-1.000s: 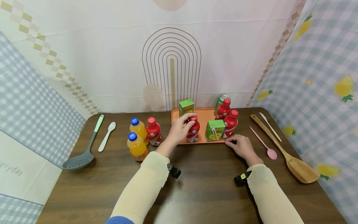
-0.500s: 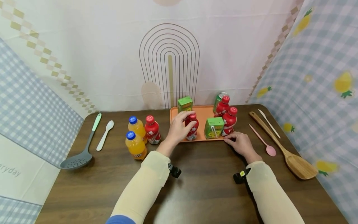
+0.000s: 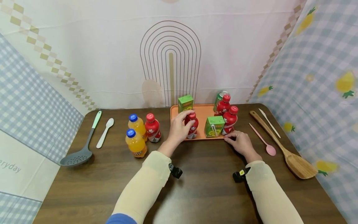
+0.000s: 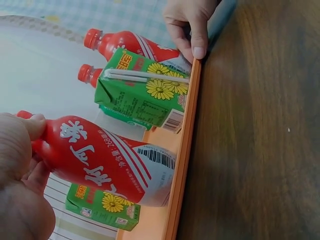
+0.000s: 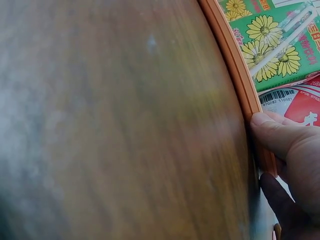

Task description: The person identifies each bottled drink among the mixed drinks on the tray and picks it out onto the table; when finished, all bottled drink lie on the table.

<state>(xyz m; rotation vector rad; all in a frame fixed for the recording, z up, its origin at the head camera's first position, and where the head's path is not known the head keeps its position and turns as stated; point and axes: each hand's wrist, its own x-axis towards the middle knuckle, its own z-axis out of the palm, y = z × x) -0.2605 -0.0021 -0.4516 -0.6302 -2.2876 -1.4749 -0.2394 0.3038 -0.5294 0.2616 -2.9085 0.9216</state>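
My left hand (image 3: 179,127) grips a red bottle (image 4: 100,155) around its neck, just under the cap. The bottle stands on the front left part of an orange tray (image 3: 202,127). At the tray's front right corner, my right hand (image 3: 240,142) pinches the rim, thumb on the near side, as the right wrist view shows. A green drink carton (image 3: 214,127) with a straw stands beside a second red bottle (image 3: 230,120) near that corner. Behind them are another red bottle (image 3: 222,105) and a green can (image 3: 219,99). A further green carton (image 3: 185,103) occupies the back left.
Left of the tray stand a red bottle (image 3: 153,129) and two orange-drink bottles (image 3: 136,143) with blue caps. Farther left lie a white spoon (image 3: 105,133) and a grey skimmer (image 3: 81,155). A pink spoon (image 3: 270,150), wooden turner (image 3: 299,165) and white knife (image 3: 269,123) lie right.
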